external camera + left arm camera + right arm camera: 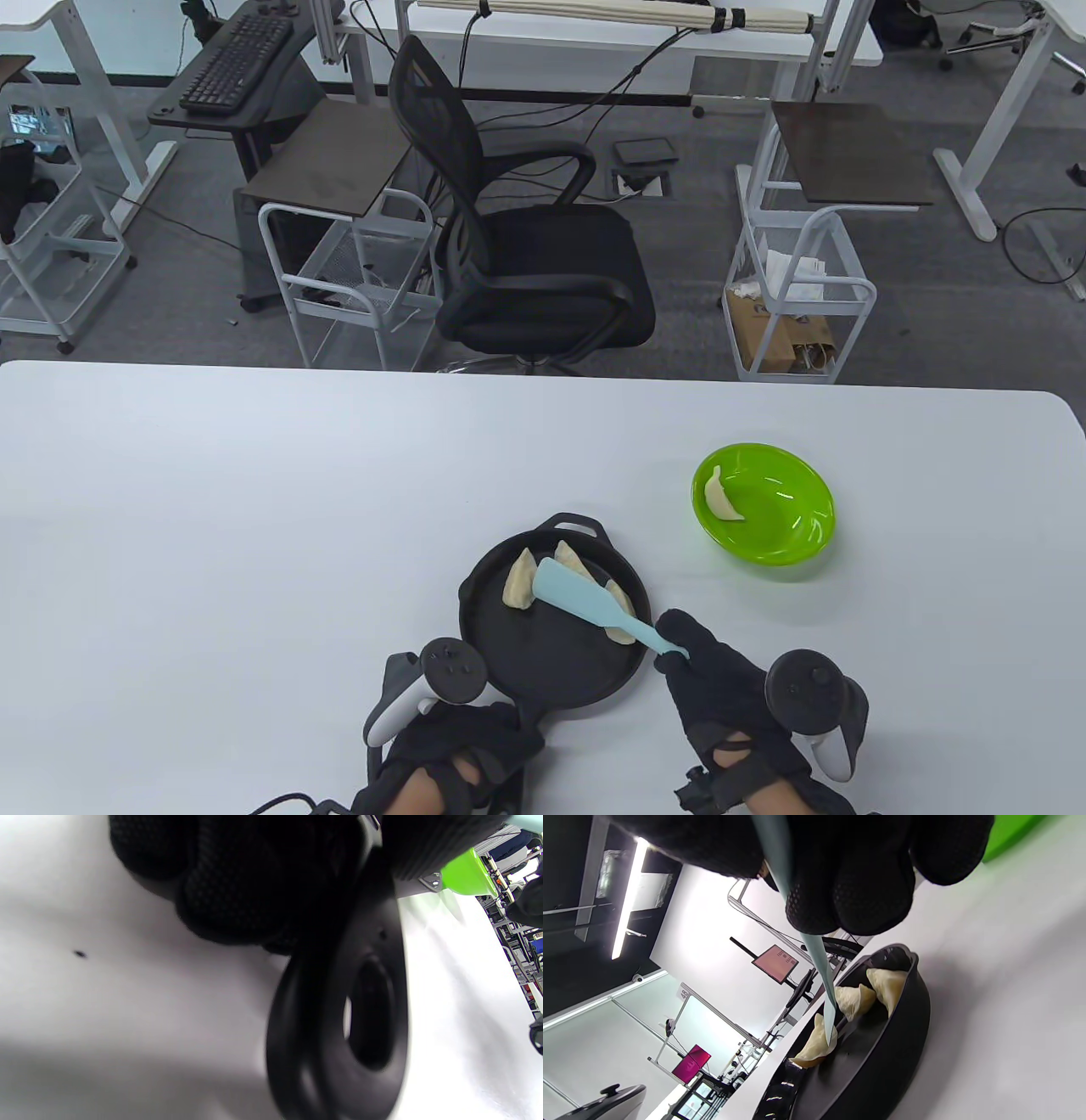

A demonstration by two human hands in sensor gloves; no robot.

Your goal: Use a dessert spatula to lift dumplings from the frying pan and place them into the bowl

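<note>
A black frying pan [543, 662] sits near the table's front edge with three dumplings in its far half. My left hand [462, 747] grips the pan's handle [339, 1014]. My right hand [708, 679] holds the light blue dessert spatula [585, 601] by its handle. The blade lies over the pan with its tip against the left dumpling [519, 580] [814, 1046]. The other two dumplings [567, 556] [624, 618] lie beside the blade. The green bowl [776, 543] stands to the right, one dumpling [721, 499] inside it.
The white table [254, 509] stretches wide to the left and behind the pan. Beyond its far edge stand a black office chair [526, 255], wire carts [802, 289] and desks.
</note>
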